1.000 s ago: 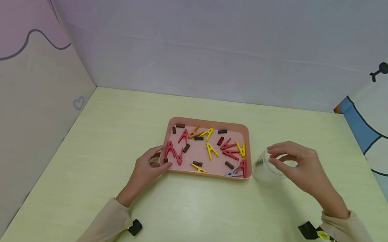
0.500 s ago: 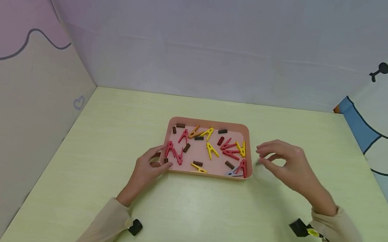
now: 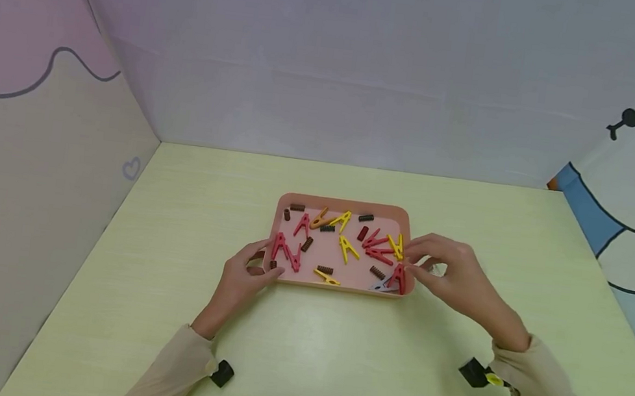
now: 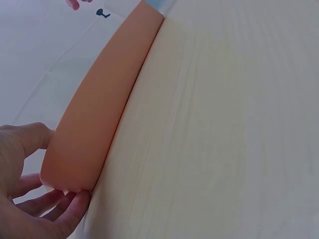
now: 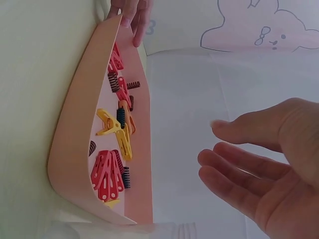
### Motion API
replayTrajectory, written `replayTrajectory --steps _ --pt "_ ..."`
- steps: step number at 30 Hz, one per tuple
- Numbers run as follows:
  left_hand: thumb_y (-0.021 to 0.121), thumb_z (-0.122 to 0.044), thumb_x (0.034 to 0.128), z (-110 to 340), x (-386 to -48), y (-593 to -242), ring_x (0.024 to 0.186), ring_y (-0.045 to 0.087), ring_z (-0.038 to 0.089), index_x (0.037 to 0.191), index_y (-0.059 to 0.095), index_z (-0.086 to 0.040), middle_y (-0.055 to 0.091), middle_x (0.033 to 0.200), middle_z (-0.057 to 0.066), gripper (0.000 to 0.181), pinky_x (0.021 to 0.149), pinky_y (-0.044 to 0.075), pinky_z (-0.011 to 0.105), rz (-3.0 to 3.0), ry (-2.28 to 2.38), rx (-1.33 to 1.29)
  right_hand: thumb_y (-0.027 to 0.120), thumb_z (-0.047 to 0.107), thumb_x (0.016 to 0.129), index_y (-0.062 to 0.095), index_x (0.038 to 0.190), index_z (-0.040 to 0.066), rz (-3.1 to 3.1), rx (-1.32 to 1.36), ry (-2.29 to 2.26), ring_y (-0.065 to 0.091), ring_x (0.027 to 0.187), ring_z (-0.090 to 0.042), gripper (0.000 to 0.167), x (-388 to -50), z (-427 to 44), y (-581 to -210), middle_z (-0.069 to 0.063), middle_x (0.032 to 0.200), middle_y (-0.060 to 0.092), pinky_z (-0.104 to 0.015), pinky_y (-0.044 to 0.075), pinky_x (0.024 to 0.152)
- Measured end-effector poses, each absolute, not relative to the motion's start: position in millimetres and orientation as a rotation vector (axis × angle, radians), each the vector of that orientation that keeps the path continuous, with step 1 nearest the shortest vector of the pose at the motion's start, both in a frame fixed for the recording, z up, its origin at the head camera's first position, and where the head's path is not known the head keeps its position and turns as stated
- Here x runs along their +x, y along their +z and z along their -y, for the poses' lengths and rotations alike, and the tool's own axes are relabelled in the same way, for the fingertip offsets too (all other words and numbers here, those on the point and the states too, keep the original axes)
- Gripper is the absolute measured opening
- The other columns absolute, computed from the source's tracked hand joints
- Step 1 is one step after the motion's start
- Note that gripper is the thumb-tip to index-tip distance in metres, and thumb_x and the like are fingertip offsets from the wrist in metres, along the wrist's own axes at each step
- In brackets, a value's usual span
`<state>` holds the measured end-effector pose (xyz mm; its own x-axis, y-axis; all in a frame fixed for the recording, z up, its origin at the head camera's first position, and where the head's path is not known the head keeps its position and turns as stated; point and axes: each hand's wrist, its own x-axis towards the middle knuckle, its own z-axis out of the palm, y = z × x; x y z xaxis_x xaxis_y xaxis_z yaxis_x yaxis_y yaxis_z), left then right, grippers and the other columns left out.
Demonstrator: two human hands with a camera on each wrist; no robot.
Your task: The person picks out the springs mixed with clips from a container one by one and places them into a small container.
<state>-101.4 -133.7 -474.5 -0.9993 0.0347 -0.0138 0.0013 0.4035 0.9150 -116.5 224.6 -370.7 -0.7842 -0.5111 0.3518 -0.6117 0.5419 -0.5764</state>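
Note:
A shallow pink tray (image 3: 337,286) stands on the table. My left hand (image 3: 246,275) grips its near left corner, thumb at the rim and fingers under the corner in the left wrist view. Red clips (image 3: 303,224), yellow clips (image 3: 347,248), an orange clip (image 3: 321,219) and a grey-blue clip (image 3: 383,285) lie scattered in the tray among several dark coil springs (image 3: 328,228). Over the tray's right rim hovers my right hand (image 3: 450,272), thumb and fingers apart with nothing between them in the right wrist view.
A clear jar (image 5: 169,231) shows at the bottom of the right wrist view, mostly behind my right hand in the head view. The pale table (image 3: 323,355) meets a back wall (image 3: 360,85) and a side wall (image 3: 17,203).
My right hand has moved left, from above the clear jar to the tray's right rim. The left hand keeps its grip, and the tray's contents look the same.

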Motion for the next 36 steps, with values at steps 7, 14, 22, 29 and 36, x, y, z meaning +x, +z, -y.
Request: replayTrajectory --steps 7,14,22,29,36 --pt "0.077 -0.026 0.0797 135 -101 -475 0.102 0.059 0.024 0.137 0.05 -0.014 0.053 0.13 0.008 0.064 0.073 0.055 0.025 -2.608 1.705 0.033 0.075 -0.005 0.075 0.071 0.096 0.006 2.724 0.957 1.107 0.063 0.078 -0.011 0.025 -119 -216 -375 -0.005 0.1 0.067 -0.025 0.056 0.063" --pt "0.078 -0.024 0.0794 135 -101 -476 0.103 0.059 0.024 0.136 0.051 -0.013 0.053 0.13 0.008 0.064 0.073 0.055 0.025 -2.605 1.71 0.035 0.073 -0.001 0.079 0.071 0.098 0.007 2.825 0.94 1.103 0.062 0.078 -0.013 0.021 -124 -207 -380 -0.006 0.099 0.066 -0.028 0.056 0.066" --pt "0.078 -0.024 0.0797 134 -102 -477 0.106 0.058 0.023 0.136 0.052 -0.013 0.054 0.13 0.007 0.063 0.074 0.055 0.025 -2.621 1.705 0.042 0.074 0.001 0.079 0.071 0.097 0.007 2.866 0.918 1.153 0.062 0.078 -0.014 0.019 -128 -202 -385 -0.008 0.097 0.067 -0.027 0.056 0.067" --pt "0.078 -0.024 0.0797 134 -101 -477 0.105 0.058 0.024 0.136 0.052 -0.013 0.053 0.13 0.007 0.063 0.074 0.056 0.027 -2.63 1.695 0.034 0.073 -0.003 0.079 0.071 0.095 0.003 2.87 0.923 1.128 0.062 0.077 -0.016 0.017 -130 -196 -394 -0.007 0.092 0.068 -0.034 0.056 0.066" --pt "0.076 -0.025 0.0811 134 -102 -476 0.109 0.056 0.023 0.137 0.05 -0.016 0.052 0.132 0.004 0.062 0.076 0.055 0.027 -2.615 1.677 0.025 0.071 -0.004 0.078 0.07 0.092 -0.001 2.904 0.918 1.079 0.061 0.074 -0.016 0.014 -133 -191 -404 -0.01 0.087 0.067 -0.036 0.056 0.063"
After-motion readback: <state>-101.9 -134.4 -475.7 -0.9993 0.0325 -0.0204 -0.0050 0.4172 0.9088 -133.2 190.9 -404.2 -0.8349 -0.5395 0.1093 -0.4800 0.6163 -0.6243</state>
